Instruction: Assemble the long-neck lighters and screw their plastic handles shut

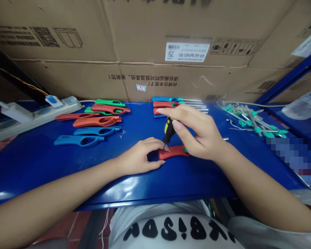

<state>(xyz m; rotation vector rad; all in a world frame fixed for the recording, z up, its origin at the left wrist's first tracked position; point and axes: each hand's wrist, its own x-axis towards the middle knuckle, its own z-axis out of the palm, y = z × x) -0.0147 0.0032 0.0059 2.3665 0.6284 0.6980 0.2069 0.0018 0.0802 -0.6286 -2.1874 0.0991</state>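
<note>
My right hand (pixel 200 133) grips a small black-and-yellow screwdriver (pixel 168 129), held nearly upright with its tip down. The tip meets the left end of a red utility lighter (pixel 173 152) lying flat on the blue table. My left hand (pixel 141 156) is closed around that same end, thumb on the near side and fingers on the far side. Behind my right hand the lighter's right part is mostly hidden; a bit of green and a metal tube end show there. Several tiny screws (pixel 121 136) lie left of the hands.
Blue, red and green lighter handles (pixel 79 140) lie at the left, by a white power strip (pixel 45 116). Lighters with metal tubes (pixel 166 104) lie behind my hands. Metal tubes with green parts (pixel 256 121) are heaped at the right. A cardboard wall (pixel 88 79) stands along the back.
</note>
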